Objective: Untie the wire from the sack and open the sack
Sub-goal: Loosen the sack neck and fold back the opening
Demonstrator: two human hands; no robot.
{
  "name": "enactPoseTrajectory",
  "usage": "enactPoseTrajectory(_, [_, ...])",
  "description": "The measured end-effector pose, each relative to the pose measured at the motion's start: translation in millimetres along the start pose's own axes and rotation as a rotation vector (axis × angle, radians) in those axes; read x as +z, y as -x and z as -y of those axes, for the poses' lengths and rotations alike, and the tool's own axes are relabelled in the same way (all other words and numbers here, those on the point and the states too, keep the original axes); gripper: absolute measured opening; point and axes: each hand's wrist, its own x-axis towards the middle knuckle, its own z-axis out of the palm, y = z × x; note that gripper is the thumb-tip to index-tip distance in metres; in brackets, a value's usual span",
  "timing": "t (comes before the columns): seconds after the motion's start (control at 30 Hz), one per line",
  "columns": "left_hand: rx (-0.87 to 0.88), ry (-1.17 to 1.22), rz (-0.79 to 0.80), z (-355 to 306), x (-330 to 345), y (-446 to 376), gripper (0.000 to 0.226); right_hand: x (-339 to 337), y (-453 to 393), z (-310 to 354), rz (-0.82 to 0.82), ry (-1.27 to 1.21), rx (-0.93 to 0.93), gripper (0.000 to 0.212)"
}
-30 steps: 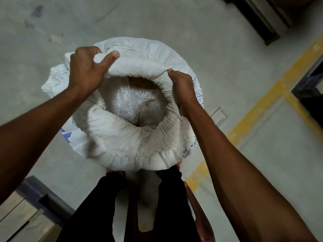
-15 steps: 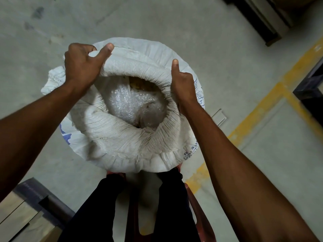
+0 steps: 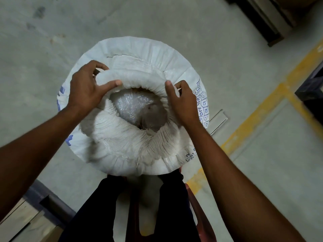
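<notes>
Now, the scene line by line.

Sack: one white woven sack (image 3: 132, 49) stands upright on the concrete floor (image 3: 244, 49), directly in front of the person's legs, mouth facing up at the camera.

Rolled rim: the sack's top is rolled outward into a thick collar (image 3: 122, 144) ringing a round opening; a clear plastic liner (image 3: 129, 107) shows inside.

Wire: none visible anywhere, so the untying looks done.

Left hand: the left hand (image 3: 85, 89) is closed on the far-left part of the roll, thumb on the inner side, fingers over the outside.

Right hand: the right hand (image 3: 181, 102) pinches the rim's right side, thumb on the fabric.

Key relation: the hands sit on roughly opposite sides of the mouth, so the line between them runs left to right; neither is clearly nearer.

Count: one sack, one liner, two hands gripping.
</notes>
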Motion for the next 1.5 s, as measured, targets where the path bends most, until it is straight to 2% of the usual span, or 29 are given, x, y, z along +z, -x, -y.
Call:
enactPoseTrajectory(0.03, [-0.015,-0.017,-0.024,3,2,8,0.044,3,7,-7,-0.029,0.095,-0.024,0.043])
enactPoseTrajectory(0.17, [-0.177,-0.133,-0.102,17,17,39,0.076,11,40,-18,-0.212,0.331,0.008,0.063])
enactPoseTrajectory(0.27, [-0.275,-0.13,-0.132,24,25,55,0.078,17,63,-22,-0.262,0.355,0.106,0.064])
enactPoseTrajectory(0.37, [-0.281,0.058,-0.169,20,29,65,0.062,25,75,-27,-0.266,0.183,0.19,0.047])
enactPoseTrajectory(0.43, [-0.26,0.201,-0.232,14,29,66,0.05,29,79,-24,-0.323,-0.074,0.198,0.029])
enactPoseTrajectory(0.5, [-0.275,0.307,-0.292,8,27,62,0.04,30,78,-15,-0.411,-0.222,0.217,0.016])
enactPoseTrajectory(0.6, [-0.326,0.448,-0.339,0,16,49,0.023,30,69,-6,-0.486,-0.37,0.243,0.016])
enactPoseTrajectory(0.73, [-0.362,0.569,-0.357,-10,-4,34,0.021,24,56,-2,-0.512,-0.422,0.214,0.025])
enactPoseTrajectory(0.87, [-0.363,0.468,-0.204,-13,-11,29,0.025,18,46,0,-0.478,-0.431,0.213,0.029])
enactPoseTrajectory(0.93, [-0.298,0.331,0.013,-8,-17,27,0.023,10,41,2,-0.425,-0.494,0.257,0.028])
enactPoseTrajectory(1.03, [-0.241,0.304,0.424,-2,-33,28,0.008,-3,34,0,-0.334,-0.555,0.347,0.029])
enactPoseTrajectory(1.1, [-0.227,0.322,0.478,2,-42,27,0.014,-8,30,-4,-0.291,-0.569,0.388,0.028])
enactPoseTrajectory(1.13, [-0.214,0.316,0.449,2,-45,26,0.023,-10,28,-6,-0.267,-0.565,0.404,0.027])
enactPoseTrajectory(1.2, [-0.209,0.269,0.336,1,-44,24,0.071,-14,24,-7,-0.233,-0.543,0.436,0.032])
enactPoseTrajectory(1.23, [-0.224,0.258,0.281,-2,-45,24,0.083,-17,22,-6,-0.22,-0.542,0.457,0.038])
enactPoseTrajectory(1.33, [-0.242,0.249,0.119,-3,-45,25,0.071,-28,14,-1,-0.144,-0.55,0.509,0.058])
enactPoseTrajectory(1.43, [-0.284,0.276,-0.038,-12,-43,30,0.082,-37,12,8,-0.073,-0.603,0.523,0.092])
enactPoseTrajectory(1.5, [-0.325,0.294,-0.11,-19,-42,32,0.092,-39,10,11,-0.065,-0.609,0.482,0.085])
